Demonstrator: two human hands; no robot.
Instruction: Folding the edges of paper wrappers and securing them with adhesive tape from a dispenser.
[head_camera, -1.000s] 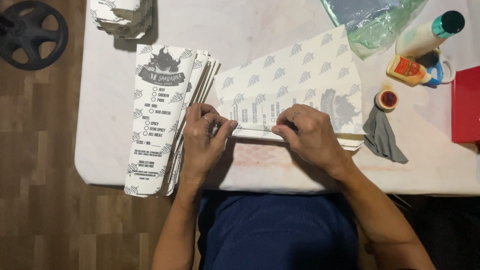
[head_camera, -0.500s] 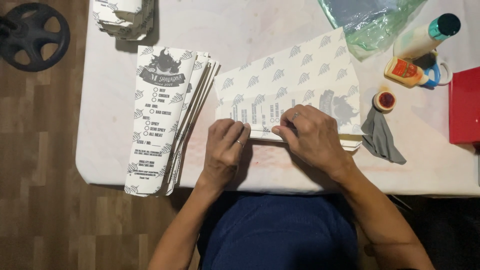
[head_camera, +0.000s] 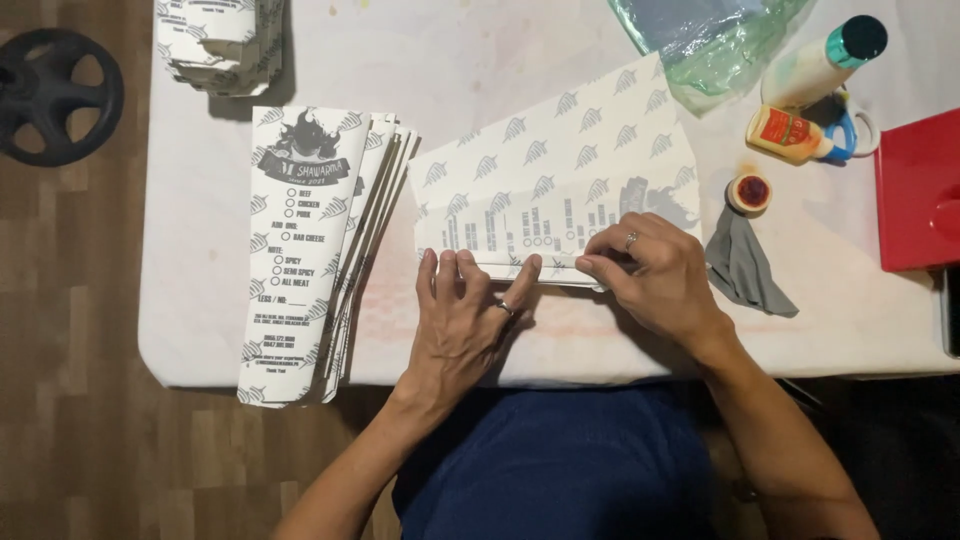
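Observation:
A white printed paper sheet (head_camera: 560, 170) with a grey leaf pattern lies flat on the white table (head_camera: 480, 60), its near flap folded over. My left hand (head_camera: 465, 315) presses its spread fingertips on the folded near edge. My right hand (head_camera: 650, 275) presses the same edge further right, fingers bent down onto the paper. Left of the sheet lies a fanned stack of finished folded paper sleeves (head_camera: 310, 250) with grey print.
Another pile of folded sleeves (head_camera: 215, 40) sits at the back left. At the right are a grey cloth (head_camera: 745, 268), a small red-filled lid (head_camera: 750, 192), a glue bottle (head_camera: 790, 133), a white bottle with teal cap (head_camera: 825, 62), a green plastic bag (head_camera: 700, 40) and a red box (head_camera: 920, 190). A black wheel (head_camera: 55, 95) lies on the floor.
My left hand slid right along the folded edge and spread its fingers flat. My right hand stayed pressing the fold.

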